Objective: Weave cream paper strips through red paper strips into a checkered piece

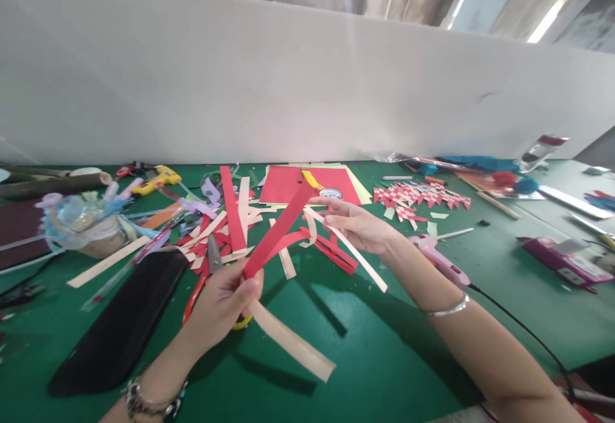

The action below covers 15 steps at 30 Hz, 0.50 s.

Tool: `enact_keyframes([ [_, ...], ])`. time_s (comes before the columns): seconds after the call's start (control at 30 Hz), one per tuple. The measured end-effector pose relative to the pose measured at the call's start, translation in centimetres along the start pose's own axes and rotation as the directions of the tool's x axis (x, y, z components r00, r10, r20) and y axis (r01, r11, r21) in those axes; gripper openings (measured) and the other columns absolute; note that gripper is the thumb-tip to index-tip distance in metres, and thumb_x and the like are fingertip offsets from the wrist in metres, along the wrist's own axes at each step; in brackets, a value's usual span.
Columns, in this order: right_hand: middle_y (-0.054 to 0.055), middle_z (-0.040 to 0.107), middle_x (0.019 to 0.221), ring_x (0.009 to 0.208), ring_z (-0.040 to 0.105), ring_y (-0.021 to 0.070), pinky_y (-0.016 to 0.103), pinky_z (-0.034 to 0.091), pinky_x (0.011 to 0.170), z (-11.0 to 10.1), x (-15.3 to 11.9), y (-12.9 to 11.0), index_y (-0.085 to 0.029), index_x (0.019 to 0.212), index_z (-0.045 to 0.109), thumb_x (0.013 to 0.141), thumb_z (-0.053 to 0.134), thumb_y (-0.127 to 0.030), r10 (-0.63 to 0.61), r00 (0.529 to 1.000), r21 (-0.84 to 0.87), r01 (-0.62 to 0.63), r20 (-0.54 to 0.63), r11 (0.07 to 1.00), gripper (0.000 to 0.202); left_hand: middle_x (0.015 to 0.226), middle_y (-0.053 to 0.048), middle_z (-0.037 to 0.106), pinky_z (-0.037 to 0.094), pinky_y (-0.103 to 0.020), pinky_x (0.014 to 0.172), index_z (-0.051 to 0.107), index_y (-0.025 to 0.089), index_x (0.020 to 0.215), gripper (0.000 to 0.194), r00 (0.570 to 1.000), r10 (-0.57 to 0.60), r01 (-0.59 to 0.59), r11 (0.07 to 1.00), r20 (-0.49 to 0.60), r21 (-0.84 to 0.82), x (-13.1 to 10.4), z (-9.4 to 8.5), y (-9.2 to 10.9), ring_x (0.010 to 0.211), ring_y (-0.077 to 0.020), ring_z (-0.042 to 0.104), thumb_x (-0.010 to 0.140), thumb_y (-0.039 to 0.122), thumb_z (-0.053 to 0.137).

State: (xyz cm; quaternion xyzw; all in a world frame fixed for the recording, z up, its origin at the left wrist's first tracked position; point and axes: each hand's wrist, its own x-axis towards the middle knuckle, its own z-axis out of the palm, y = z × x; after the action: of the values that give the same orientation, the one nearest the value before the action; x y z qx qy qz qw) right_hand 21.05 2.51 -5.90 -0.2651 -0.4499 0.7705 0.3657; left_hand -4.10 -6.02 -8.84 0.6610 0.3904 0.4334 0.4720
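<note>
My left hand (225, 304) is closed on a red paper strip (281, 234) that slants up to the right. A cream strip (293, 343) hangs from the same hand toward the table's near side. My right hand (358, 225) pinches another cream paper strip (358, 253), close to the red strip's upper end; whether it also grips the red one I cannot tell. Beneath my left hand lie scissors (214, 256), their handles partly covered. Behind both hands are loose red and cream strips, with a red strip (232, 208) standing out at the left.
Red sheets (281, 182) lie at the back, with a tape roll (331, 193) on them. Woven red-and-white pieces (418, 197) and a pink glue gun (439, 259) with its cable are at right. A black case (120, 320) and a yellow glue gun (156, 181) are at left.
</note>
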Motion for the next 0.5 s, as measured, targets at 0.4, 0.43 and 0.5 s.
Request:
enact_keyframes([
  [0.4, -0.001, 0.063, 0.091, 0.072, 0.058, 0.0058, 0.016, 0.050, 0.065, 1.5, -0.8, -0.6, -0.023, 0.109, 0.060, 0.071, 0.074, -0.016, 0.014, 0.999, -0.035, -0.013, 0.035, 0.999, 0.042, 0.046, 0.007, 0.034, 0.027, -0.019, 0.039, 0.040, 0.020, 0.056, 0.053, 0.997, -0.078, 0.079, 0.994, -0.024, 0.079, 0.3, 0.3, 0.0, 0.040, -0.0071, 0.032, 0.080, 0.066, 0.048],
  [0.43, -0.001, 0.063, 0.093, 0.074, 0.058, 0.0063, 0.017, 0.050, 0.066, 1.6, -0.9, -0.6, -0.023, 0.109, 0.060, 0.071, 0.074, -0.016, 0.001, 1.000, -0.049, 0.000, 0.026, 0.999, 0.041, 0.046, 0.007, 0.035, 0.028, -0.019, 0.039, 0.040, 0.020, 0.057, 0.052, 0.995, -0.088, 0.090, 0.993, -0.038, 0.081, 0.4, 0.3, -0.1, 0.040, -0.0072, 0.032, 0.081, 0.065, 0.048],
  [0.5, -0.001, 0.062, 0.092, 0.077, 0.059, 0.0069, 0.018, 0.050, 0.069, 1.8, -1.0, -0.5, -0.022, 0.109, 0.060, 0.070, 0.075, -0.016, -0.016, 1.000, -0.067, 0.016, 0.003, 0.998, 0.043, 0.046, 0.007, 0.035, 0.029, -0.018, 0.039, 0.041, 0.020, 0.059, 0.047, 0.992, -0.107, 0.113, 0.990, -0.072, 0.086, 0.4, 0.4, -0.3, 0.040, -0.0071, 0.032, 0.082, 0.060, 0.048],
])
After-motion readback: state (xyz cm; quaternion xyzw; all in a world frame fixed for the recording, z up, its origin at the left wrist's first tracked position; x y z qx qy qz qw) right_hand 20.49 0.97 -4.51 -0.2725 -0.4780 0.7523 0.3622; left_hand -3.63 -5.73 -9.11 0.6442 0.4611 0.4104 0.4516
